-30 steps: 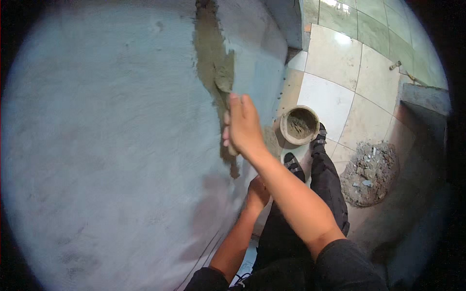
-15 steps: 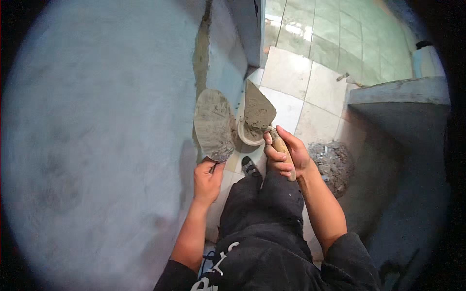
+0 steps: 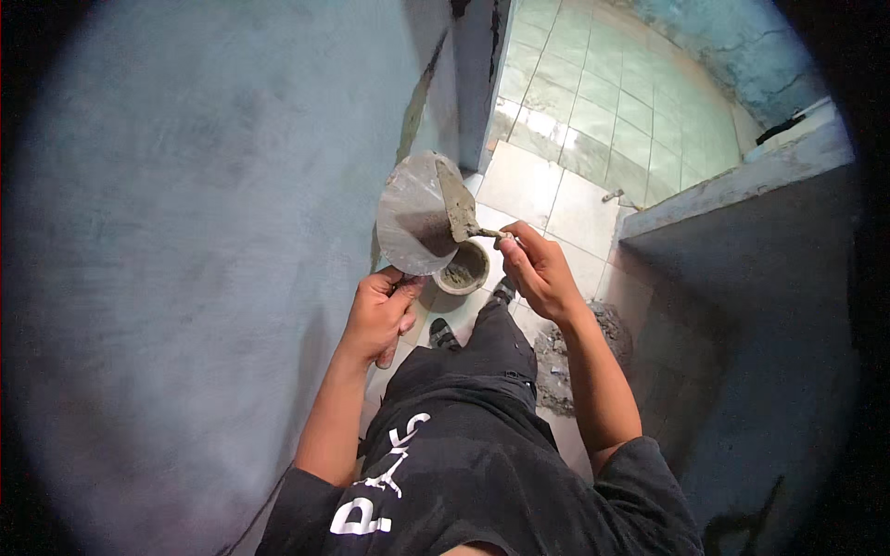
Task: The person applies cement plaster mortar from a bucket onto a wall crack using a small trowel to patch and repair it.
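Note:
My right hand is closed around the handle of a pointed trowel. Its blade, coated in grey mortar, is turned on edge at the right side of a flat oval plate. My left hand grips that plate at its lower edge, fingers curled under it. A thin grey smear covers the plate, and a darker patch lies beside the trowel. Whether blade and plate touch is hard to tell. Just below them stands a round bucket with mortar inside, partly hidden by the plate.
A grey-blue wall rises close on my left, with a rough mortar strip along its corner. Rubble is heaped by my right forearm. A ledge juts out on the right. Pale tiles cover the floor.
The trowel has moved left to the plate, and its blade has turned from flat to edge-on, with less mortar showing. The plate has tilted. My view has shifted.

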A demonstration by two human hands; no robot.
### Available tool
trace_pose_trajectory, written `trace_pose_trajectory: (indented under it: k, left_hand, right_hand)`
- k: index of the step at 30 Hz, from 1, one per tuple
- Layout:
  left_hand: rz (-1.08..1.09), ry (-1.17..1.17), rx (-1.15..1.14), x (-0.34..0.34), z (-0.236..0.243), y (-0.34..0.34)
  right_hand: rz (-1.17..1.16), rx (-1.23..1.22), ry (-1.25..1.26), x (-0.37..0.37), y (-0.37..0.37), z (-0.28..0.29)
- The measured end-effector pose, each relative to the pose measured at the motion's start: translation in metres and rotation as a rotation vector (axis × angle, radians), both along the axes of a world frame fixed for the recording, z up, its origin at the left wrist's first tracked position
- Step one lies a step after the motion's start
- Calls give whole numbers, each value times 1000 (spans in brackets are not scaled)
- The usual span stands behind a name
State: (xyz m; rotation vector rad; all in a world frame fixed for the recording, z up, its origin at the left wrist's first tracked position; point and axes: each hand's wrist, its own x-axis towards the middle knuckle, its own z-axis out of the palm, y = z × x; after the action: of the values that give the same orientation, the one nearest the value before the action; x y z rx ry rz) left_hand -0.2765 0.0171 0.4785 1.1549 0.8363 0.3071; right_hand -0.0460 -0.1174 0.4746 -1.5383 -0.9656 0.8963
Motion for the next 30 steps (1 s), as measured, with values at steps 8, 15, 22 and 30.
trace_pose_trajectory:
  k: [8, 15, 22, 30]
  left_hand:
    - [4, -216, -168, 0, 22, -8]
    - [140, -336, -125, 4, 10, -13]
    - [81, -381, -298, 7, 19, -13]
    - [-9, -434, -437, 7, 15, -12]
  right_hand:
    - [-10, -30, -168, -13, -23, 8]
    - [-22, -193, -515, 8, -62, -16]
    - [-208, 223, -120, -9, -17, -20]
    - [-275, 342, -489, -31, 29, -22]
